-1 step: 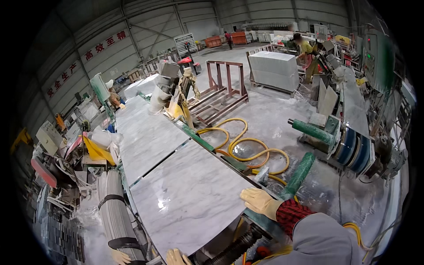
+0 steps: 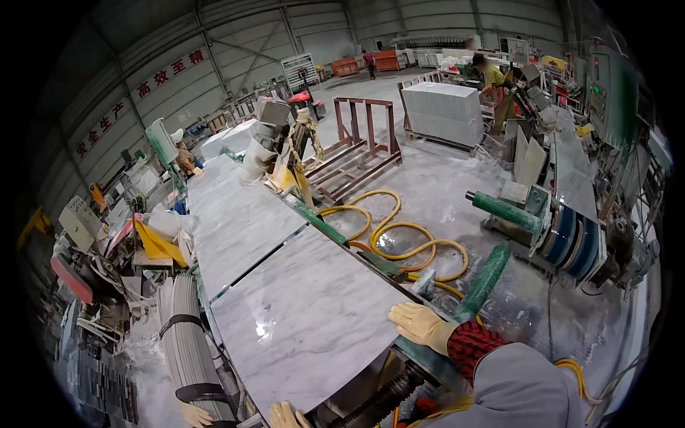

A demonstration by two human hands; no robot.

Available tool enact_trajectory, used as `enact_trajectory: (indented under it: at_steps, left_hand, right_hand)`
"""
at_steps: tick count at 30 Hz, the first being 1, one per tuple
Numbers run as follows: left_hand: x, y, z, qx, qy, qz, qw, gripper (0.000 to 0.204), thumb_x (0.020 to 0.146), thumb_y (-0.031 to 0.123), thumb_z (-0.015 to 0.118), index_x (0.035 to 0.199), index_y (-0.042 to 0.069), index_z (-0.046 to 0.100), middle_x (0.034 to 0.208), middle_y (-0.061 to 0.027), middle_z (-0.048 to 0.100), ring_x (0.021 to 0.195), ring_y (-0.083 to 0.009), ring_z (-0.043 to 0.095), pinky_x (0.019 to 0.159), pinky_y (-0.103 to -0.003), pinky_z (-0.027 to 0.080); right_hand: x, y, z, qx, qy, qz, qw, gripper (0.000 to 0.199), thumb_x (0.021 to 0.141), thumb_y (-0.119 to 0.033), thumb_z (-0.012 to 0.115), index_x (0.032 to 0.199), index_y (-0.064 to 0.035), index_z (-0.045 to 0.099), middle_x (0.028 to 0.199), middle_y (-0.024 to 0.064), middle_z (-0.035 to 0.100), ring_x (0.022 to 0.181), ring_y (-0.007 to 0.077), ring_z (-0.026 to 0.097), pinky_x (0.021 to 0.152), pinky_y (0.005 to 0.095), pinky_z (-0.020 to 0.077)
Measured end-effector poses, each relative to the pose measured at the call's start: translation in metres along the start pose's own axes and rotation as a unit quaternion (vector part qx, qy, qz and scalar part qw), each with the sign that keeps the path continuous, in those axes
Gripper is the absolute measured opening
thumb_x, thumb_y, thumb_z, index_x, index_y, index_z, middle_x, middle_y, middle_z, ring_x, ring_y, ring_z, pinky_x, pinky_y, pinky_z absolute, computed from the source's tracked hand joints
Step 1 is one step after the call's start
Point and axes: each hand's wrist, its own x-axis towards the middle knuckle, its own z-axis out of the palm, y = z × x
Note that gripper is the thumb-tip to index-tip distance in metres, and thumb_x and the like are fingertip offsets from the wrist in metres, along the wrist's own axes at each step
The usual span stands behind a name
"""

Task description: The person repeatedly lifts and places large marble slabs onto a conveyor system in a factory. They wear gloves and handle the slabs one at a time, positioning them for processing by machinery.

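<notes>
A pale grey-veined stone slab (image 2: 307, 321) with a wet, shiny top lies before me on a green-edged bench. My right hand (image 2: 421, 324), in a cream glove, rests on the slab's right edge with its fingers stretched out and together. At the near edge my left hand (image 2: 287, 415), also gloved, shows only its fingers, lying on the stone; its palm is out of the picture. Farther along the bench lies a second slab (image 2: 242, 214), separated by a narrow gap. Another gloved hand (image 2: 194, 414), apparently a co-worker's, is beside a strapped bundle of grey strips (image 2: 185, 321).
A yellow hose (image 2: 428, 239) coils on the wet floor to the right, near a green post (image 2: 484, 282). Beyond stands a brown metal rack (image 2: 367, 135). A co-worker (image 2: 492, 85) stands at the back right; another person (image 2: 187, 157) is at the far left.
</notes>
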Motion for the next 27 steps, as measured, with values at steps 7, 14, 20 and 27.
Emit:
enact_trajectory:
  at_steps: [7, 14, 20, 27]
  left_hand:
    - [-0.002, 0.016, -0.020, 0.001, -0.027, -0.029, 0.999, 0.047, 0.113, 0.031, 0.057, 0.153, 0.008, 0.063, 0.161, -0.0262, 0.056, 0.153, -0.0449, 0.048, 0.128, -0.065, 0.028]
    - [-0.006, 0.019, -0.020, 0.014, -0.027, -0.029, 0.999, 0.047, 0.114, 0.034, 0.057, 0.154, 0.010, 0.063, 0.161, -0.0238, 0.057, 0.153, -0.0438, 0.048, 0.128, -0.064, 0.028]
    - [-0.010, 0.009, -0.009, 0.021, -0.023, -0.021, 0.999, 0.048, 0.113, 0.033, 0.057, 0.154, 0.009, 0.063, 0.161, -0.0242, 0.056, 0.151, -0.0446, 0.049, 0.128, -0.063, 0.028]
    - [-0.013, 0.004, -0.002, -0.006, -0.001, -0.015, 1.000, 0.049, 0.112, 0.032, 0.058, 0.153, 0.007, 0.063, 0.160, -0.0267, 0.056, 0.150, -0.0471, 0.050, 0.128, -0.063, 0.029]
  right_hand:
    - [-0.001, 0.000, 0.001, -0.007, -0.024, 0.002, 1.000, 0.039, 0.098, -0.021, 0.068, 0.134, -0.0057, 0.064, 0.134, 0.0133, 0.067, 0.127, 0.0330, 0.063, 0.115, 0.0442, 0.0468]
    - [0.001, -0.004, -0.012, 0.004, -0.042, 0.013, 0.999, 0.038, 0.097, -0.018, 0.068, 0.132, -0.0059, 0.063, 0.135, 0.0124, 0.066, 0.127, 0.0317, 0.063, 0.115, 0.0436, 0.0471]
    - [0.000, -0.003, -0.008, 0.017, -0.047, 0.016, 0.999, 0.038, 0.097, -0.017, 0.068, 0.133, -0.0049, 0.064, 0.135, 0.0138, 0.066, 0.128, 0.0332, 0.062, 0.116, 0.0444, 0.0473]
    - [-0.002, -0.006, -0.010, 0.011, -0.035, 0.015, 0.999, 0.038, 0.097, -0.018, 0.069, 0.132, -0.0052, 0.064, 0.133, 0.0143, 0.066, 0.128, 0.0338, 0.062, 0.116, 0.0450, 0.0473]
